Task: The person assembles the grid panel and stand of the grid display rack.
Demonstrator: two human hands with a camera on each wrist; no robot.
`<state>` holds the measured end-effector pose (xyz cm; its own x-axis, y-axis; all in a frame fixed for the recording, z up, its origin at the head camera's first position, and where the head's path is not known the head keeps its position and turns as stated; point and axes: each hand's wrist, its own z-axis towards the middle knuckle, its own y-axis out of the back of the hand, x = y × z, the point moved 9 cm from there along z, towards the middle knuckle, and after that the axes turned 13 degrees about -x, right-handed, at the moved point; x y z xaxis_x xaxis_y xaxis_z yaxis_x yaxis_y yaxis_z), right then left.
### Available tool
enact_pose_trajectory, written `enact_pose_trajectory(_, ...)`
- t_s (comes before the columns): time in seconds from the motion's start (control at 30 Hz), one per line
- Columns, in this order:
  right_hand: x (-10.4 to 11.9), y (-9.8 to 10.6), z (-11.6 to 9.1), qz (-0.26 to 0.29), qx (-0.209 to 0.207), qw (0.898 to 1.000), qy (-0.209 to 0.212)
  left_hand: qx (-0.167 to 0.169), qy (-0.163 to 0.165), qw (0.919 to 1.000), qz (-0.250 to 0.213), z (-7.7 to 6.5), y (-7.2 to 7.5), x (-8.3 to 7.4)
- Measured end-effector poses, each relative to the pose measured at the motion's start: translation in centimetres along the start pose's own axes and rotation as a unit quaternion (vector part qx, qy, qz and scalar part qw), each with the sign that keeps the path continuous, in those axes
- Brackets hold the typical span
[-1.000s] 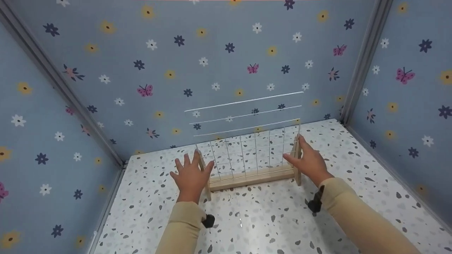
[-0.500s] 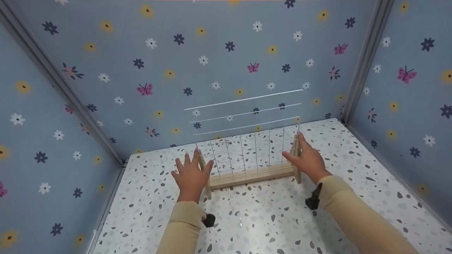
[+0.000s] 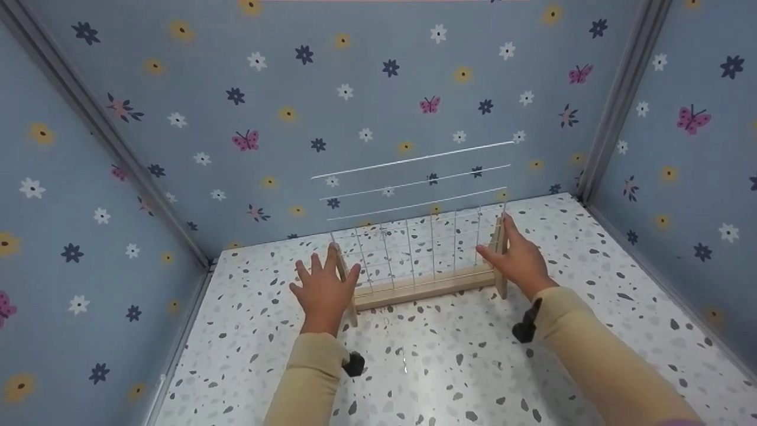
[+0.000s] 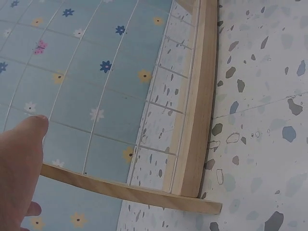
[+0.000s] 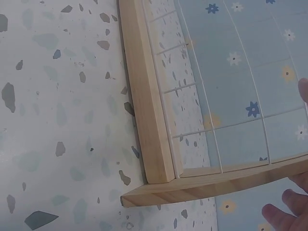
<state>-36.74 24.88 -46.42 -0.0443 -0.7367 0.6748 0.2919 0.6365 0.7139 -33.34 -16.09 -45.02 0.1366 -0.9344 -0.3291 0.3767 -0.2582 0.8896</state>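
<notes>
A rack of white wire grid with a pale wooden base bar (image 3: 426, 287) stands on the speckled surface. My left hand (image 3: 322, 296) is at its left wooden side piece (image 4: 130, 192), fingers spread, with the thumb on the inner side and the index finger along the piece. At the right wooden side piece (image 5: 216, 185), my right hand (image 3: 523, 263) has its thumb on the inner side and the other fingers outside. The right wrist view shows that thumb apart from the wood. Whether the fingers press on either piece I cannot tell.
The white speckled surface (image 3: 437, 367) spreads around the rack. A blue flowered back wall (image 3: 378, 112) rises behind, with flowered panels (image 3: 59, 225) at the sides and grey metal posts (image 3: 615, 112) in the corners. Each wrist carries a black device (image 3: 353, 364).
The head view has tilted slightly, so the rack and both hands appear a little higher in it. Both hands keep their places at the rack's sides.
</notes>
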Motion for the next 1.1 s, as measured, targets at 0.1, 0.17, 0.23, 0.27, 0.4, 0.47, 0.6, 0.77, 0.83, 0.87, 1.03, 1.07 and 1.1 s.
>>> enact_pose_trajectory(0.1,-0.2,0.0,0.0,0.006,0.007,1.000,-0.002,-0.001,0.000,1.0000,0.001,-0.1,0.0,0.1)
enact_pose_trajectory(0.17,-0.3,0.0,0.0,0.009,0.013,1.000,-0.002,-0.002,0.000,1.0000,-0.002,-0.1,0.1,0.2)
enact_pose_trajectory(0.23,-0.3,0.1,0.1,0.009,0.020,1.000,-0.002,-0.003,0.002,1.0000,-0.006,-0.2,0.3,0.3)
enact_pose_trajectory(0.27,-0.3,0.1,0.1,0.008,0.023,1.000,-0.002,-0.004,0.002,1.0000,-0.008,-0.2,0.4,0.4)
enact_pose_trajectory(0.4,-0.2,0.3,0.2,-0.010,0.030,0.999,-0.002,-0.001,0.008,0.9999,-0.012,-0.2,0.6,0.7)
enact_pose_trajectory(0.47,0.0,0.6,0.1,-0.019,0.029,0.999,0.000,0.003,0.011,0.9999,-0.013,-0.3,0.7,0.7)
enact_pose_trajectory(0.6,0.5,1.5,-0.4,-0.041,0.019,0.999,0.019,0.007,0.016,0.9996,-0.020,-1.1,1.2,0.5)
enact_pose_trajectory(0.77,1.6,2.5,-1.3,-0.063,0.002,0.997,0.043,0.003,0.015,0.9997,-0.018,-2.3,2.2,-0.3)
enact_pose_trajectory(0.83,2.1,2.9,-1.7,-0.069,-0.004,0.996,0.056,-0.003,0.011,0.9998,-0.016,-2.8,2.8,-0.7)
enact_pose_trajectory(0.87,2.4,3.1,-1.9,-0.072,-0.008,0.995,0.065,-0.006,0.009,0.9998,-0.016,-3.0,3.0,-1.0)
enact_pose_trajectory(1.03,4.1,3.3,-3.3,-0.085,-0.026,0.989,0.121,-0.029,-0.010,0.9994,-0.018,-4.2,3.4,-2.3)
enact_pose_trajectory(1.07,4.4,3.2,-3.6,-0.088,-0.028,0.987,0.131,-0.031,-0.012,0.9992,-0.020,-4.5,3.3,-2.5)
enact_pose_trajectory(1.1,4.6,3.0,-3.9,-0.093,-0.029,0.985,0.140,-0.033,-0.014,0.9992,-0.020,-4.7,3.2,-2.7)
